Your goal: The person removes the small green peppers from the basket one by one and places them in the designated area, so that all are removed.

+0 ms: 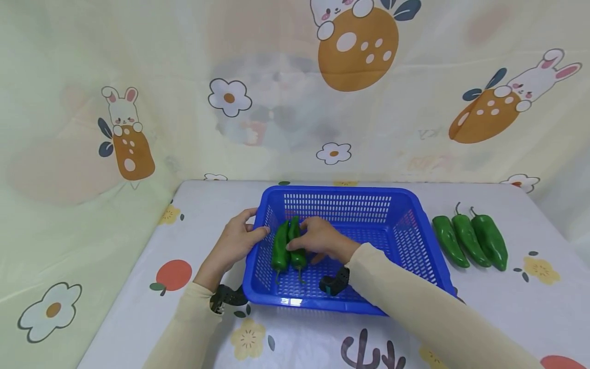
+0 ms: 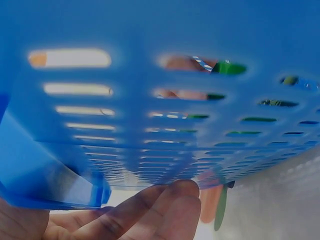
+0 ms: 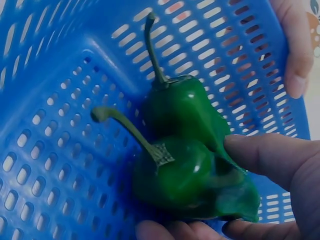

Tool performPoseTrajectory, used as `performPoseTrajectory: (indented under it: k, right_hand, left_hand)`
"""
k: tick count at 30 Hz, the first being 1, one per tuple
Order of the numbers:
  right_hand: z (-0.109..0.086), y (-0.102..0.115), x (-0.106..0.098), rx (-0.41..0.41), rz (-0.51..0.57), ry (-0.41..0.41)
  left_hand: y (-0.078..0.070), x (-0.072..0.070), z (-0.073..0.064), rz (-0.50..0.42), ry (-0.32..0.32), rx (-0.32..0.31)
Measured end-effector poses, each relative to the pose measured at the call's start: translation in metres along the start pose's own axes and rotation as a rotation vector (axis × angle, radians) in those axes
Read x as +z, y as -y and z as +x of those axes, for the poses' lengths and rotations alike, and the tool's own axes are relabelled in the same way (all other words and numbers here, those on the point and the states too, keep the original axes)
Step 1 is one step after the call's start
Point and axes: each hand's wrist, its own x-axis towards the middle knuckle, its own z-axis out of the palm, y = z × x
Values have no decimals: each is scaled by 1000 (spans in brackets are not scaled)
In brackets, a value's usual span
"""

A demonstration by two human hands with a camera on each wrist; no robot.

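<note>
Inside the left end of a blue plastic basket (image 1: 341, 190), two green peppers lie side by side, stems toward the near side. My right hand (image 1: 324, 240) reaches in and pinches the right-hand pepper (image 1: 298, 259), thumb on one side and fingers on the other; this nearer pepper (image 3: 172, 182) shows clearly in the right wrist view. Beside it rests the other pepper (image 1: 279, 248), close to the basket's left wall. My left hand (image 1: 230, 243) grips the left rim, thumb over the edge and fingers outside. In the left wrist view those fingers (image 2: 170, 210) lie under the slotted wall.
Three more green peppers (image 1: 471, 238) lie in a row on the table to the right of the basket. A printed cloth (image 1: 207, 205) covers the table, and a patterned curtain (image 1: 276, 128) hangs behind it.
</note>
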Motion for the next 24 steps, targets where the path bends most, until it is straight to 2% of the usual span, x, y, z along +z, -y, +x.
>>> performPoseTrajectory:
  k: [11, 17, 24]
  right_hand:
    - [-1, 0, -1, 5, -23, -21]
    - [-2, -1, -4, 3, -35, -23]
    - [-6, -1, -8, 7, -7, -2]
  left_hand:
    - [0, 2, 0, -12, -15, 21]
    - [0, 1, -1, -3, -15, 10]
    - [0, 1, -2, -1, -13, 10]
